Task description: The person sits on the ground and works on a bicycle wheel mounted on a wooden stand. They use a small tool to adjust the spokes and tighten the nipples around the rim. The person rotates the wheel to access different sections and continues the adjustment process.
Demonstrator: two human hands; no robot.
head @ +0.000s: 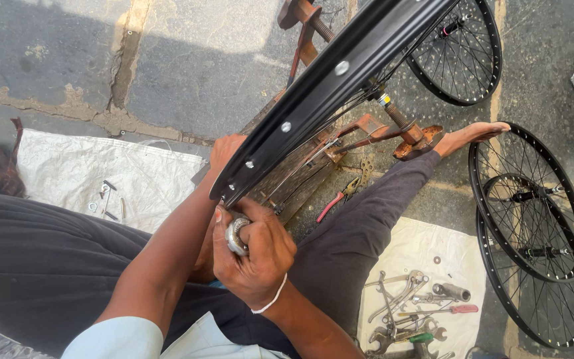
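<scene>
A black bicycle wheel rim [340, 73] with spokes stands in a rusty truing stand [406, 133] in front of me. My right hand [257, 256] is closed on a small round metal tool [236, 234] at the rim's near edge. Behind the rim, my left hand [224, 151] rests against the wheel's left side; its fingers are mostly hidden. My outstretched leg in dark trousers [367, 213] runs under the stand.
Wrenches and screwdrivers [410, 312] lie on a white cloth at lower right. Red-handled pliers [340, 196] lie by the stand. Two black wheels [533, 233] lie at right, another [460, 53] at top. Small bolts [107, 199] sit on a white sack at left.
</scene>
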